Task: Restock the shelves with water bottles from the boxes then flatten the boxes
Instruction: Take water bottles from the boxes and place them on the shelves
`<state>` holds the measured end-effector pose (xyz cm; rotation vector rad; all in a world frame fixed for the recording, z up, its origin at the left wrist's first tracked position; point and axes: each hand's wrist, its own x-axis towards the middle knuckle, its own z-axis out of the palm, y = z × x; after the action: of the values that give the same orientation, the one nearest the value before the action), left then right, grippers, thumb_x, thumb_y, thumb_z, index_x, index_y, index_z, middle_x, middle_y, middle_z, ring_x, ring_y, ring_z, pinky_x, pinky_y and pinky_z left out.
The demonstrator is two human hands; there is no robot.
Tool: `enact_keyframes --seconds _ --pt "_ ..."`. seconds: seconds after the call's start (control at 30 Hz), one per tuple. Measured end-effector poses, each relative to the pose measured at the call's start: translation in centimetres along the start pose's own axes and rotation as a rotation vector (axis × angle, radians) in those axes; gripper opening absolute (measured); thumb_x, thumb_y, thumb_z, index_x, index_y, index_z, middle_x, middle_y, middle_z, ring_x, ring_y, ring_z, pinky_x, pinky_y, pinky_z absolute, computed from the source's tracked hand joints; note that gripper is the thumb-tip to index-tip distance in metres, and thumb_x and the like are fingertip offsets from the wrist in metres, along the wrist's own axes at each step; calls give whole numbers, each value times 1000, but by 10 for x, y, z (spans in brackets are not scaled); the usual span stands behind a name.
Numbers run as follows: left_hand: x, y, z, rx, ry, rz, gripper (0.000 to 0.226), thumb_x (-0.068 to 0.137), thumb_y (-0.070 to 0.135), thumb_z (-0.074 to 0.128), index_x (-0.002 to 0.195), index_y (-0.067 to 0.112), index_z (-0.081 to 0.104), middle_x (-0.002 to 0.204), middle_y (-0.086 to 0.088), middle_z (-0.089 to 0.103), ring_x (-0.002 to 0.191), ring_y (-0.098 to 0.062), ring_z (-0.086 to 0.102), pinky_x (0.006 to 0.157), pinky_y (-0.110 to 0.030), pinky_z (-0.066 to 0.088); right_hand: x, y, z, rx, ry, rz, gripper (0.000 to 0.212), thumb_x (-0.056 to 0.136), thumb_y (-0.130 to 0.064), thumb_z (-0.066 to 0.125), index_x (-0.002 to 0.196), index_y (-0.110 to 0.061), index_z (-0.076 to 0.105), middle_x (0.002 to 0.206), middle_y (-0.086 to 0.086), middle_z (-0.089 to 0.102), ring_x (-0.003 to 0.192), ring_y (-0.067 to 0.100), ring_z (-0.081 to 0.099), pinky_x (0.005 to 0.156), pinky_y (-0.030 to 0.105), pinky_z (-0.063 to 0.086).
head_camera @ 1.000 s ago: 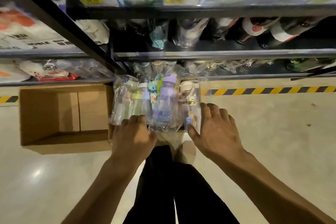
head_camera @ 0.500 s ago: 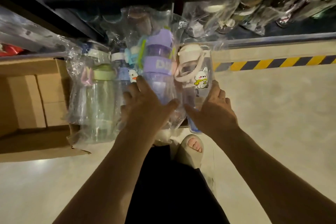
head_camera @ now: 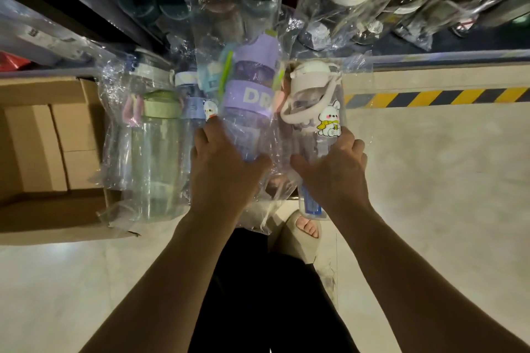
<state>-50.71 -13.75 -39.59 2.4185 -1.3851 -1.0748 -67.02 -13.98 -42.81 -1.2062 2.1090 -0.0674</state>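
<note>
While the left hand [head_camera: 223, 172] curls its fingers [head_camera: 212, 127] round the wrapped purple bottle [head_camera: 252, 94] and the right hand [head_camera: 334, 169] grips the cream bottle [head_camera: 311, 86], both bottles point caps-first from the fingers toward the shelf [head_camera: 430, 56].

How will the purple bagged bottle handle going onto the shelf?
Likely slippery: the purple bottle sits in loose, crinkled clear film under the left hand. Probably light, since its clear body looks empty. Tall and narrow, so it may tip when stood up.

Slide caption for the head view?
Left hand grips a bagged purple bottle, right hand a bagged cream bottle, before the shelves; open box at left.
</note>
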Motion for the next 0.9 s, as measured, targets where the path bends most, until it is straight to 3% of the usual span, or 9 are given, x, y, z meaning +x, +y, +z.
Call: enact_keyframes --seconds 0.17,0.33,0.43,0.53,0.6,0.7,0.77,0.83,0.9 --pt "-30 5 -44 -101 -18 -55 82 71 31 83 138 11 40 119 -3 47 103 -20 48 82 -37 45 -38 -8 -41 51 -73 27 101 74 -56 81 151 -12 34 136 10 48 126 29 46 104 50 50" --pt "-88 27 -126 -302 -64 -115 70 62 41 80 123 24 52 113 -1 63 97 -26 67 80 -49 61 -104 -34 -112 147 -81 -41 95 73 -49 85 146 -9 41 124 7 50 119 29 50 101 51 50" --pt "-130 50 -182 -435 -61 -3 45 64 32 78 105 23 63 98 0 69 85 -23 71 69 -52 62 -147 -55 -166 254 -160 -33 77 70 -52 83 134 -30 45 111 -12 44 118 24 51 100 50 51" --pt "-184 80 -236 -563 9 134 44 68 22 80 96 51 60 92 20 67 83 1 68 71 -30 61 -193 -77 -220 379 -173 -105 61 64 -54 79 112 -55 42 116 -16 45 119 22 58 99 49 54" --pt "-217 97 -270 -575 70 184 66 73 10 83 94 66 55 88 32 68 79 14 65 62 -6 51 -224 -95 -256 406 -166 -165 70 63 -53 80 124 -46 46 123 -11 50 118 24 61 98 48 55" --pt "-255 118 -316 -581 110 189 65 77 18 89 120 50 51 107 23 67 96 7 64 83 -16 54 -264 -121 -307 464 -137 -295 68 65 -40 81 128 -33 56 125 8 61 114 28 64 93 48 58" --pt "-274 125 -345 -611 115 201 63 77 25 90 126 26 51 112 6 65 99 0 61 82 -14 50 -289 -136 -338 480 -74 -395 58 69 -33 83 120 -46 58 120 -6 63 106 15 66 86 39 60" --pt "-290 133 -376 -681 122 243 54 75 28 91 109 33 50 101 -5 65 86 -2 66 66 -11 51 -314 -153 -367 488 -19 -505 59 74 -27 86 106 -65 53 109 -30 59 96 -2 64 71 15 56" --pt "-302 147 -410 -706 143 303 54 70 44 90 102 39 47 104 -7 65 89 -11 69 62 -15 55 -332 -170 -394 490 20 -576 62 78 -27 88 105 -68 50 108 -38 53 97 -8 60 67 7 50"
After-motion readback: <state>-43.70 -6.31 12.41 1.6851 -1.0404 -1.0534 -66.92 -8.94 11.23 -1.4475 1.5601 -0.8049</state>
